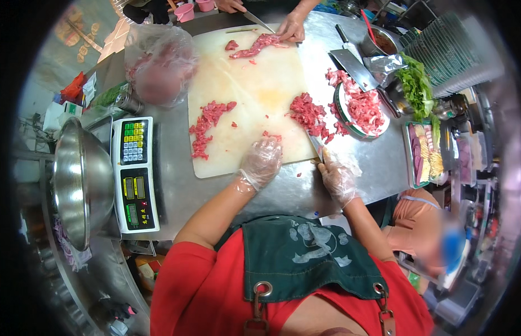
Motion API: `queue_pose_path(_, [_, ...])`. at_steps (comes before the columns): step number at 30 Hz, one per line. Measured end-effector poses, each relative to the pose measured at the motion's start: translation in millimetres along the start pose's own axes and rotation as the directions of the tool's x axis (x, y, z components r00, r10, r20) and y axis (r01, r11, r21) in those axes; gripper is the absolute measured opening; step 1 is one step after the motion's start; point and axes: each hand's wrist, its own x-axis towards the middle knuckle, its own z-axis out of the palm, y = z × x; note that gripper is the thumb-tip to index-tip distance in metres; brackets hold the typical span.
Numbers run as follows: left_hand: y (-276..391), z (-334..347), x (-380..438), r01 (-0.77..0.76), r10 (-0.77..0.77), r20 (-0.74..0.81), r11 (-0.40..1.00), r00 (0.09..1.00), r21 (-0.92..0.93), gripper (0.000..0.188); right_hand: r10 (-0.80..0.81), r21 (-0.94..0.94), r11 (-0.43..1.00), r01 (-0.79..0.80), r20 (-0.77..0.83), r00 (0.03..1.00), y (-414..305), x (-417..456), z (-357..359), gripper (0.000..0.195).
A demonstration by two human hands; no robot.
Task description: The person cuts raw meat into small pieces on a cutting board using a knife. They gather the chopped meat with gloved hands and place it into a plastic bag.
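My left hand, in a clear plastic glove, rests on a small piece of raw meat near the close edge of the white cutting board. My right hand, gloved too, grips a knife whose blade lies over the board's right corner, beside a pile of cut red meat. Another heap of cut meat lies on the board's left side. Right of the board, an oval plate holds pale pink meat pieces. A crumpled white cloth or plastic lies by my right hand.
Across the board, another person's hands cut a meat strip with a knife. A cleaver lies partly over the plate. Left are a bagged lump of meat, a digital scale and a steel bowl. A person sits or crouches at lower right.
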Motion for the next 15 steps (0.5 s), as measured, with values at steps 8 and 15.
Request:
queue_pose_path(8, [2,-5,-14,0.0,-0.001,-0.068,1.0,0.998,-0.013,0.029,0.184,0.16,0.958,-0.239,0.298,0.937,-13,-25,-29,0.048])
queue_pose_path(15, [2,-9,-24,0.001,-0.002,-0.075,1.0,0.997,-0.02,0.028,0.224,0.414,0.827,-0.381,0.379,0.898,10,-55,-30,0.051])
